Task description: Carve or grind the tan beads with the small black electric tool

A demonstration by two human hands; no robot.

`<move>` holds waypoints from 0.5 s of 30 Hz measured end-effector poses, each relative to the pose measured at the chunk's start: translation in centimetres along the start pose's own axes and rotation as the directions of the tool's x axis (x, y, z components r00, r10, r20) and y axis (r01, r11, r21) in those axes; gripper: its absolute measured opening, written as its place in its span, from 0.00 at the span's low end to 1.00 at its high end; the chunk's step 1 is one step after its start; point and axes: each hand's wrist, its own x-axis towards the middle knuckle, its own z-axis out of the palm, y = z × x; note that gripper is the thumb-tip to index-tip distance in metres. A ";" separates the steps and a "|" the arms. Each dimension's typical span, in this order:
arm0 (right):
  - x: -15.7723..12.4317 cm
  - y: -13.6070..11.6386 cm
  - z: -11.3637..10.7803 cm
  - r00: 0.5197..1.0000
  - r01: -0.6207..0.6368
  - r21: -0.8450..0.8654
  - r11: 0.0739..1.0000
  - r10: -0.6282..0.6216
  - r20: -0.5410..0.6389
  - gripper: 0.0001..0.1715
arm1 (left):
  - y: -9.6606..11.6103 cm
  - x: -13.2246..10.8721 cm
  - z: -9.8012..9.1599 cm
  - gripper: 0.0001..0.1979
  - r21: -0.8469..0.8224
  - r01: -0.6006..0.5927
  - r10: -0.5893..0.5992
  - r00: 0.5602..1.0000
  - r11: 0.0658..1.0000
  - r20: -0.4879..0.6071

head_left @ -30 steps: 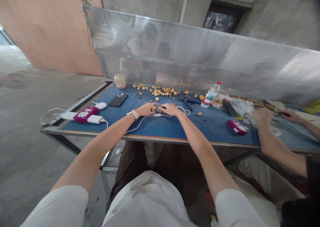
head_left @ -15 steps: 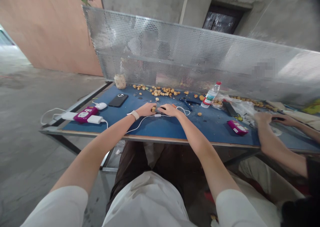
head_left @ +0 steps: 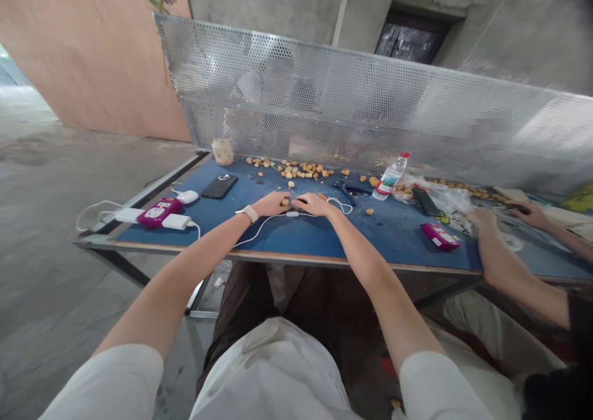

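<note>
Small shift over on the right since the last shot: co-worker's far hand [head_left: 532, 215] a touch higher up the table, co-worker's near hand [head_left: 482, 220] about the same, just beside a plastic bag [head_left: 447, 201]. Own left hand [head_left: 273, 204] and right hand [head_left: 315, 205] low on the blue work table [head_left: 324, 241], both half closed, fingers curled, tips almost meeting, with round tan nuts [head_left: 285, 202] right at the left hand's fingertips. No telling from this angle whether either hand actually has hold of one. White cable [head_left: 273, 221] running under both hands, white watch band [head_left: 247, 214] on the left wrist. More nuts strewn along the back of the table, up against a perforated metal screen [head_left: 324, 99]. Blue-handled pliers [head_left: 345, 188] just ahead of the right hand, water bottle [head_left: 391, 176] farther right, phone [head_left: 219, 185] off to the left.
</note>
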 end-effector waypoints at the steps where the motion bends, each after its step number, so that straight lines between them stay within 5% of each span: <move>1: 0.0 0.0 0.0 1.000 -0.001 0.001 1.000 0.001 -0.006 0.37 | 0.0 0.0 0.0 0.08 -0.003 0.003 -0.003 1.000 1.000 0.002; 15: -0.2 -0.1 -0.1 1.000 0.017 0.030 0.999 -0.018 0.022 0.40 | 0.2 0.0 -0.2 0.03 0.051 0.029 -0.030 0.999 0.998 0.027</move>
